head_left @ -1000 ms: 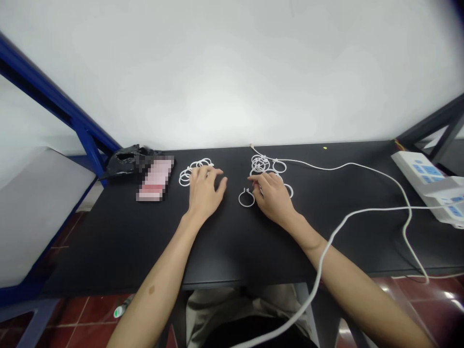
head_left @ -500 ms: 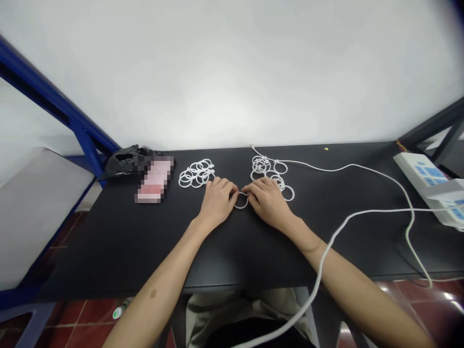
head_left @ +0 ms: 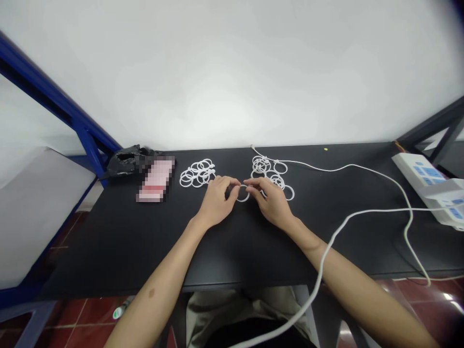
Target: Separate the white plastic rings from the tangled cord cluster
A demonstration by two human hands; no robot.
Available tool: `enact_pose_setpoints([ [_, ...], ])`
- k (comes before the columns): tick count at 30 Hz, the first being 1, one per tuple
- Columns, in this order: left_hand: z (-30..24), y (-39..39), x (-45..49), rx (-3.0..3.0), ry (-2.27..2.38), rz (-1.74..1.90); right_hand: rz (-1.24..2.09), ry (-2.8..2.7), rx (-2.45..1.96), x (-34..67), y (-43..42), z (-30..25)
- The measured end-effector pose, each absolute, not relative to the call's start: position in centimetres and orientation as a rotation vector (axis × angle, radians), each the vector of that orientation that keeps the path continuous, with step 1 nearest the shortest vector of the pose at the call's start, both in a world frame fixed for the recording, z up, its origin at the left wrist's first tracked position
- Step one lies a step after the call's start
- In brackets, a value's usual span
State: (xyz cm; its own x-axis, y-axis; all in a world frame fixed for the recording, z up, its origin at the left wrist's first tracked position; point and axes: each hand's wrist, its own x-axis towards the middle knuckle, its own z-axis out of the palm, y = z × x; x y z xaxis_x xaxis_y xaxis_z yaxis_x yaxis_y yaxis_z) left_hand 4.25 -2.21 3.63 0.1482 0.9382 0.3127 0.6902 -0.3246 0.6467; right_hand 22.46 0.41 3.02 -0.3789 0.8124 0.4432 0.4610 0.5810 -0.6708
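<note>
Between my two hands is one thin white loop, which looks like a cable tie closed into a ring. My left hand pinches its left side between thumb and fingertips. On the other side, the thumb and fingers of my right hand are closed on the ring's right edge. A pile of similar white loops, with small heads, lies just beyond my left hand. Another group of white loops lies beyond my right hand, which partly covers it.
Across the right side of the black table runs a white cable, passing over my right forearm. A white power strip sits at the right. To the left are a blurred pink item and a black plastic bag.
Both hands have lifted or shifted slightly away from me with the loop, and the fingers are more arched. The two groups of loops stay where they were.
</note>
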Motion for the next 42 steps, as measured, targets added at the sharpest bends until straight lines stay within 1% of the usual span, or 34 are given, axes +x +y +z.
enact_pose_setpoints([
  [7,3.3,-2.6,4.8,2.247,1.467,0.821,0.510,-2.020,-1.006,22.7,0.6,3.0],
  [11,2.9,-2.5,4.7,2.257,1.487,0.830,0.479,-2.050,-0.971,22.7,0.6,2.8],
  [16,2.8,-2.5,4.7,2.295,1.496,0.837,0.527,-2.104,-0.904,22.7,0.6,2.6],
  [24,2.8,-2.4,4.8,2.336,1.491,0.919,0.530,-2.078,-0.916,22.5,0.5,2.7],
  [31,2.6,-2.5,4.8,2.370,1.468,0.932,0.583,-2.064,-0.922,22.7,0.5,2.8],
  [42,2.7,-2.6,4.9,2.392,1.434,0.948,0.554,-2.058,-0.935,22.7,0.3,3.0],
])
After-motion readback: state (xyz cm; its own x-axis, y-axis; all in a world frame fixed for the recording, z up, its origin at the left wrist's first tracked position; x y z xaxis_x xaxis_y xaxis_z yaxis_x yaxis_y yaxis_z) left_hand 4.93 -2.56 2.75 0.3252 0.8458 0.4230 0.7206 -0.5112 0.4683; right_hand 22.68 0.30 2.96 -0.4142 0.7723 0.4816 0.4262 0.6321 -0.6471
